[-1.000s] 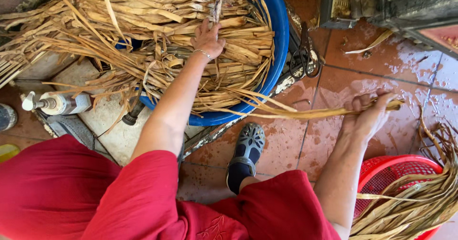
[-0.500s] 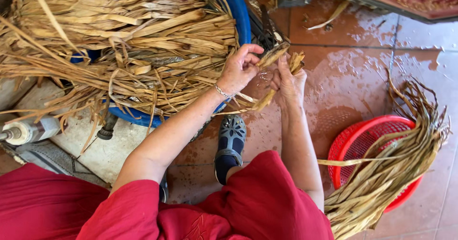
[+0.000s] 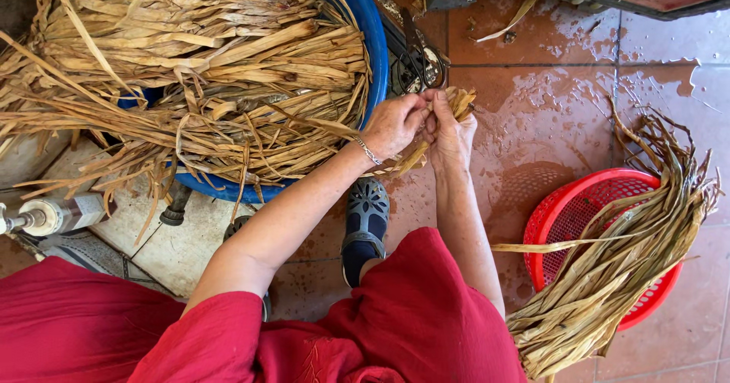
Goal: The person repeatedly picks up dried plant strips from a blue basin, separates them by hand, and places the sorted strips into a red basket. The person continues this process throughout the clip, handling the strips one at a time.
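Nearest the camera, red cloth covers the person's lap, and a grey shoe (image 3: pixel 366 227) shows on the wet tiled floor (image 3: pixel 563 109) just below the hands. Above it the left hand (image 3: pixel 394 124) and right hand (image 3: pixel 452 130) meet, both closed around one dried leaf strip (image 3: pixel 456 103); its frayed end sticks out above the right hand and the rest trails down under the left wrist. The strip looks light, dry and papery, stiff along its length but apt to split, so it is best held near the end with fingertips close together. To the right of the hands a red basket (image 3: pixel 566 216) holds a bundle of darker leaves (image 3: pixel 631 254) draped over its rim. To the left, a blue tub (image 3: pixel 372 41) is heaped with pale straw-coloured leaves (image 3: pixel 205 71). Beyond the hands lie what may be scissors (image 3: pixel 417 57), half hidden by the tub. The fingers overlap, so the exact pinch is unclear.
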